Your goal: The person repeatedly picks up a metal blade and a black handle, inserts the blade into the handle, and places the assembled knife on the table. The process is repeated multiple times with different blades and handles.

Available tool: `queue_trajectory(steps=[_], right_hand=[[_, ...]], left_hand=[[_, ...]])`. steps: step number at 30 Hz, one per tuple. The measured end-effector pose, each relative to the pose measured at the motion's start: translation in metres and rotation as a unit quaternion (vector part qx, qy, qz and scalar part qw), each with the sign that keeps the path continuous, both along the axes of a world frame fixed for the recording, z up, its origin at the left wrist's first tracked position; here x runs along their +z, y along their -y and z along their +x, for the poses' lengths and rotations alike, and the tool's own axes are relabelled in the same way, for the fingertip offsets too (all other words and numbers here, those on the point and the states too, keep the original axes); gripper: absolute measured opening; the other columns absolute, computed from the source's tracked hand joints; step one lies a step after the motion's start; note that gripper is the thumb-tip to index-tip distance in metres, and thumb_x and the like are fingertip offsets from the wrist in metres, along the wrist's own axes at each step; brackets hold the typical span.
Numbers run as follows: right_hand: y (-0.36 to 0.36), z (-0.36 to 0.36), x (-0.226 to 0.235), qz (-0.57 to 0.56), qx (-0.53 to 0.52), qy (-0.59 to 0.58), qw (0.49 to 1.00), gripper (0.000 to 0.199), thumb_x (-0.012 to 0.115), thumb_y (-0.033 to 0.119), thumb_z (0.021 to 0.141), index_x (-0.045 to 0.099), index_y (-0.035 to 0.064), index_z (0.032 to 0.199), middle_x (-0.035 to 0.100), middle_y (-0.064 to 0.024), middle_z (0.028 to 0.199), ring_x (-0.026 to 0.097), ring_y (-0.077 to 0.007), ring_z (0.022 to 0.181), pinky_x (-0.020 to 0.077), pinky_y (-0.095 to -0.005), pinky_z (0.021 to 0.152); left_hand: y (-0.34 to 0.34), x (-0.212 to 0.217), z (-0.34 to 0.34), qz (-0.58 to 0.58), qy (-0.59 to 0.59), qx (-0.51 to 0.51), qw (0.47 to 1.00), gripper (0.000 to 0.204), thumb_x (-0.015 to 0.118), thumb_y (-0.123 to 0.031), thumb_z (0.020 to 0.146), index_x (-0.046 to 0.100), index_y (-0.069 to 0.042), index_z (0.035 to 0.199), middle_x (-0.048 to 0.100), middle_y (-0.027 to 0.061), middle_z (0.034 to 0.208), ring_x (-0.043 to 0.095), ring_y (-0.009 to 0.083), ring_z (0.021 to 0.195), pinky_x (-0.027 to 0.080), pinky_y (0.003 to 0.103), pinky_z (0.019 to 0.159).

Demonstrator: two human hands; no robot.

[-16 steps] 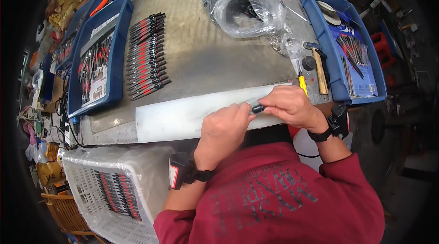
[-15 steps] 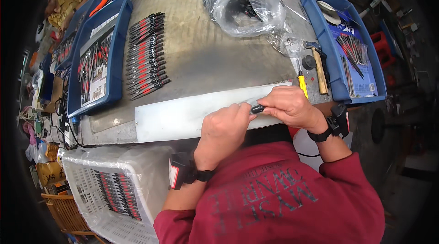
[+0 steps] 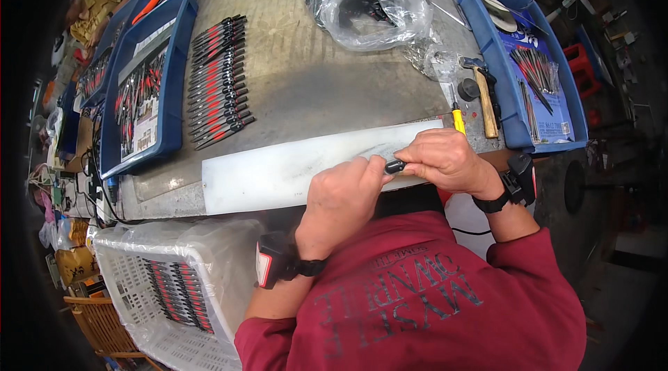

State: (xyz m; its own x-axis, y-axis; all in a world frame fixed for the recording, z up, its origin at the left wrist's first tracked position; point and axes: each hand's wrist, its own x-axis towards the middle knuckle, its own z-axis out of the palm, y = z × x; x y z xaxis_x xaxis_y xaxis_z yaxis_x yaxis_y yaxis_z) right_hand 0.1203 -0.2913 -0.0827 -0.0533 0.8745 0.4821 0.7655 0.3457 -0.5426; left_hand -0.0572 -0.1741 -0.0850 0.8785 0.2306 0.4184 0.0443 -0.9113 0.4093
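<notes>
Next to nothing has shifted since half a second ago — the left hand (image 3: 346, 195) and right hand (image 3: 445, 160) stay pressed together over the white board (image 3: 278, 172) at the near edge of the table (image 3: 313, 85), both pinching one small black piece (image 3: 394, 166) between their fingertips. That stillness suggests fine fitting work in progress, not a reach. The row of red-and-black tools (image 3: 219, 82) lies well apart to the left; the hammer (image 3: 481, 89) rests near the right hand.

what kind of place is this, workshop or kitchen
Most likely a small assembly workshop: rows of red-and-black hand tools on a worn workbench, blue parts trays, a hammer, and a white crate of more tools.
</notes>
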Motion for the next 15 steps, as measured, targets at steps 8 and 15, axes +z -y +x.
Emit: queue_trajectory(steps=[8, 15], right_hand=[[0.0055, -0.0018, 0.0013, -0.026, -0.029, 0.009, 0.999, 0.016, 0.071, 0.009, 0.072, 0.065, 0.0017, 0.084, 0.063, -0.0115, 0.074, 0.062, -0.0291, 0.069, 0.0500, -0.0369, 0.064], [0.0059, -0.0060, -0.0002, -0.009, -0.029, 0.019, 0.999, 0.016, 0.070, 0.008, 0.073, 0.064, 0.0011, 0.085, 0.062, -0.0117, 0.074, 0.061, -0.0292, 0.068, 0.0499, -0.0370, 0.063]], left_hand=[[-0.0004, 0.0028, 0.0009, 0.007, -0.003, -0.002, 1.000, 0.017, 0.060, -0.021, 0.084, 0.050, -0.008, 0.081, 0.047, 0.0052, 0.063, 0.055, 0.0220, 0.055, 0.044, 0.034, 0.047], [0.0027, 0.0007, 0.0017, 0.021, -0.011, -0.004, 1.000, 0.017, 0.059, -0.021, 0.085, 0.049, -0.008, 0.081, 0.046, 0.0056, 0.063, 0.053, 0.0221, 0.053, 0.043, 0.035, 0.046]])
